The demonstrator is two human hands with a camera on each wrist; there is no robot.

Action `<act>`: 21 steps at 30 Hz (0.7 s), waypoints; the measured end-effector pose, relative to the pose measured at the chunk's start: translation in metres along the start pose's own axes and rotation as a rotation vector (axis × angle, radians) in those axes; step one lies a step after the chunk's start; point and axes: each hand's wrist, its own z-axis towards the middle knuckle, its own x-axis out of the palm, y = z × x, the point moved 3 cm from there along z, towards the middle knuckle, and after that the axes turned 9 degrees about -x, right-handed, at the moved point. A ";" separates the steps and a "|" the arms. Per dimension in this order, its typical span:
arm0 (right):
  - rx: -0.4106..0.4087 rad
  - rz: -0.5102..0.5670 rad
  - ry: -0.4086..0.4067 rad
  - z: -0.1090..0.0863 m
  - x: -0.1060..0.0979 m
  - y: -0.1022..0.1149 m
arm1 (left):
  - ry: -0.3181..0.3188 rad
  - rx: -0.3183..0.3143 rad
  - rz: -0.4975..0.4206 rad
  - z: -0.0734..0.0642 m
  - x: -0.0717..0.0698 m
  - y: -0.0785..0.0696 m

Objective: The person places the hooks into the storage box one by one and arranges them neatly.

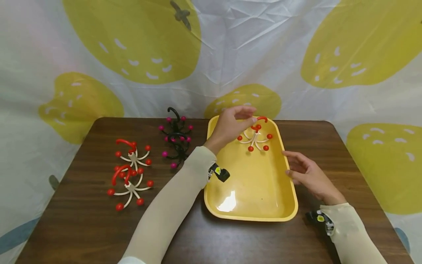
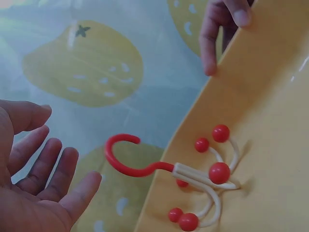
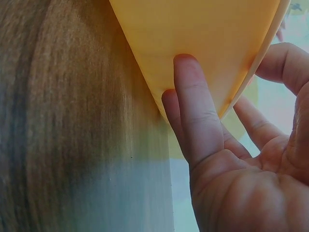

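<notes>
A white multi-arm hook hanger with a red hook and red ball tips (image 1: 254,141) stands at the far end of the yellow tray (image 1: 244,216). Beside its hook is my left hand (image 1: 232,126); in the left wrist view that hand (image 2: 43,179) is apart from the red hook (image 2: 128,169), its fingers loosely spread. My right hand (image 1: 308,174) is at the tray's right rim. In the right wrist view the fingers (image 3: 195,101) of that hand touch the tray's outer wall (image 3: 193,29).
Two similar red-and-white hangers (image 1: 130,187) stand on the left of the brown wooden table (image 1: 82,220). Behind them, left of the tray, are two black hangers with pink ball tips (image 1: 178,143). A fruit-print cloth (image 1: 250,55) hangs along the table's back edge.
</notes>
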 end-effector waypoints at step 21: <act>-0.026 0.022 0.003 0.001 -0.003 0.001 | -0.094 0.149 -0.097 -0.076 -0.066 -0.028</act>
